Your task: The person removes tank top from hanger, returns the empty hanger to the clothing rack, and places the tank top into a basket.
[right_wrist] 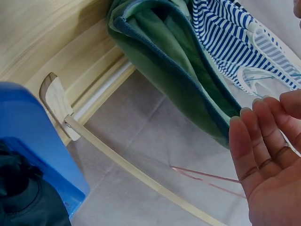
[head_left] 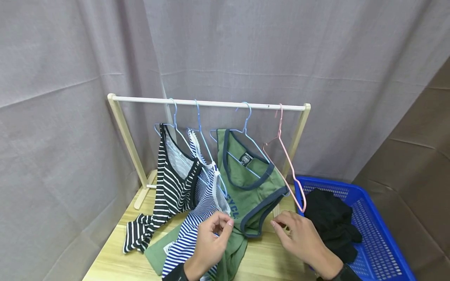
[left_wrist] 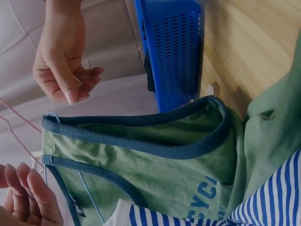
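Observation:
A green tank top (head_left: pixel 242 171) with navy trim hangs on a blue hanger (head_left: pixel 247 121) from the rack's white rail. My left hand (head_left: pixel 214 238) is held in front of its lower part, fingers loosely curled with nothing in them. To the right of the top, my right hand (head_left: pixel 302 238) hovers with bent, relaxed fingers, also holding nothing. Left of the green top hang a blue-and-white striped tank top (head_left: pixel 202 203) and a black-and-white striped tank top (head_left: pixel 172 179). Beside my right hand a pink hanger (head_left: pixel 290 160) hangs bare on the rail.
The wooden clothes rack (head_left: pixel 128 136) stands on a wooden table (head_left: pixel 109 257). A blue plastic basket (head_left: pixel 379 238) with a black garment (head_left: pixel 332 222) in it is at the right. Grey curtains (head_left: pixel 246 47) hang close behind the rack.

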Demonstrator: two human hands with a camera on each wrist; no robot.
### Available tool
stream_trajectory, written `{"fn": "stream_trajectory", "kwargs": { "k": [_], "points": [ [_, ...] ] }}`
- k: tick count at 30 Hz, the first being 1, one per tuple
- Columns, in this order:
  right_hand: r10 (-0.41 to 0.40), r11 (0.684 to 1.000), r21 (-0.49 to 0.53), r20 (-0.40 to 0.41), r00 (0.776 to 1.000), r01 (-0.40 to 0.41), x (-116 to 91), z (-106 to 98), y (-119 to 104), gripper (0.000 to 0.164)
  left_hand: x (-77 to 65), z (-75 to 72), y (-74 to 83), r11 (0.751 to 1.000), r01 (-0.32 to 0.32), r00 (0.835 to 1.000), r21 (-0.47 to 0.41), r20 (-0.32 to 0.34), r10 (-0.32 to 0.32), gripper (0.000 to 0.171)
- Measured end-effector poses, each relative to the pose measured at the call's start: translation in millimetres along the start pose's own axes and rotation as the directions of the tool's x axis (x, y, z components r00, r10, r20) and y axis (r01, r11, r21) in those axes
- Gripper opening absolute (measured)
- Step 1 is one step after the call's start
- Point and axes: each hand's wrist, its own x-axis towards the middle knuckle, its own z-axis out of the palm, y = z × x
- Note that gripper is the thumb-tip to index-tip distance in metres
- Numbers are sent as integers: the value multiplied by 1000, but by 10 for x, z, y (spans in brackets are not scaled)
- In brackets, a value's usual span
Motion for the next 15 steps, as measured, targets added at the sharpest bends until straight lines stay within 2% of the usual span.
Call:
{"fn": "stream_trajectory", "kwargs": {
  "k": [5,8,12,15],
  "points": [
    [-9,1000,-4,-15,1000,9,11,9,5,26,13,-11,23,1000,-19,1000,-10,0,19,13],
    [-26,1000,-6,-27,999,26,7,21,14,27,35,-12,54,998,-67,998,-19,6,67,10],
    [-47,999,-5,-33,998,47,-5,31,36,29,90,-12,179,994,-100,995,-53,20,101,10],
    [-63,998,-4,-35,997,62,-13,30,48,30,177,-16,339,992,-77,996,-100,43,81,10]
  ]
}}
